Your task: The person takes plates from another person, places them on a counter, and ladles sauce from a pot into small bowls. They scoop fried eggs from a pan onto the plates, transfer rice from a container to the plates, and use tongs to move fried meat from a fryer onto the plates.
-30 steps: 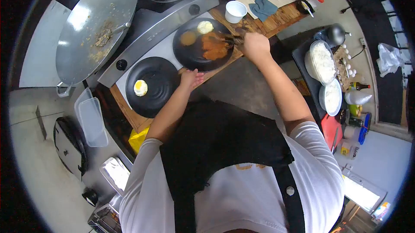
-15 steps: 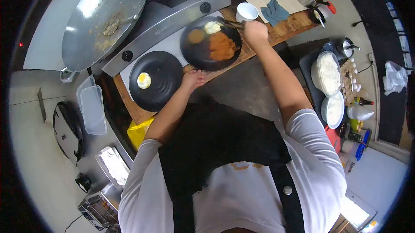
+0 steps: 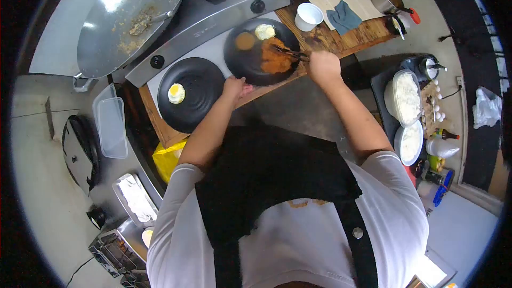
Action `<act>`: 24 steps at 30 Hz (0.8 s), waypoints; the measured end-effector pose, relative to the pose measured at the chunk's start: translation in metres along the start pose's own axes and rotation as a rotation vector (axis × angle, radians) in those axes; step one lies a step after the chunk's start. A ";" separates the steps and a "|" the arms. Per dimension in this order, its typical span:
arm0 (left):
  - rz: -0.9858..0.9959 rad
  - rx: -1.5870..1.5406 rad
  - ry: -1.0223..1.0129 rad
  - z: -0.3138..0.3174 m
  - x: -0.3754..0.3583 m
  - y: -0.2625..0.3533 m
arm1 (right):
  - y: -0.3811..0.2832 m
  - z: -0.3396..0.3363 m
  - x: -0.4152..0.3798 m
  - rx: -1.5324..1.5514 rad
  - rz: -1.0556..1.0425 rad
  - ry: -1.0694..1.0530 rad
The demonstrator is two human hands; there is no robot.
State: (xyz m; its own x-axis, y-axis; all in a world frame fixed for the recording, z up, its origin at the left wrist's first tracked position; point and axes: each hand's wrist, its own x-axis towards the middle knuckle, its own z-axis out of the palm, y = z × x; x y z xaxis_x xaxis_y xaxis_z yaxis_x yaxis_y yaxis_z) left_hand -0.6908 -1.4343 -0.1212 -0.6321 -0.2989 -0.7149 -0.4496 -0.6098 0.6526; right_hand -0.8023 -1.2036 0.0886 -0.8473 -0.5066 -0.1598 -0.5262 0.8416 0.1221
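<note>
My right hand (image 3: pixel 324 67) is closed around dark tongs (image 3: pixel 290 52), their tips touching an orange-brown breaded cutlet (image 3: pixel 273 62). The cutlet lies on a black plate (image 3: pixel 242 69), alongside a pale yellowish-white mound (image 3: pixel 264 32) and a round pool of brown sauce (image 3: pixel 245 41). At the near-left rim of this plate, my left hand (image 3: pixel 233 88) grips the edge, its fingers partly hidden. Just left of that hand sits a second black plate (image 3: pixel 197 96) bearing a fried egg (image 3: pixel 176 93).
A white cup (image 3: pixel 308 17) and a blue-grey cloth (image 3: pixel 344 17) are beyond my right hand. A large wok (image 3: pixel 101 48) with food scraps stands at upper left. Bowls of rice (image 3: pixel 407 98) sit at right. A yellow bag (image 3: pixel 168 162) hangs below the wooden counter (image 3: pixel 354 40).
The tongs have shifted from beside the pale mound down onto the cutlet, with my right hand moving nearer me. My left hand's fingers have drawn in on the plate's rim.
</note>
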 end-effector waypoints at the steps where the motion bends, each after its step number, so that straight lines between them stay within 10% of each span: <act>1: -0.002 0.000 -0.002 0.002 0.000 0.001 | 0.003 0.005 0.003 -0.015 -0.019 0.000; 24: 0.021 -0.074 -0.043 -0.001 0.004 -0.003 | -0.002 0.014 0.023 -0.227 -0.488 0.223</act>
State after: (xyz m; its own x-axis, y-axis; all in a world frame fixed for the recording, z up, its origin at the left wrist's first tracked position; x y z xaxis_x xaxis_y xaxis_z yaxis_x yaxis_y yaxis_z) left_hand -0.6915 -1.4349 -0.1261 -0.6681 -0.2819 -0.6886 -0.3887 -0.6570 0.6460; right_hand -0.8195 -1.2141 0.0714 -0.4846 -0.8737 -0.0432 -0.8411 0.4518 0.2973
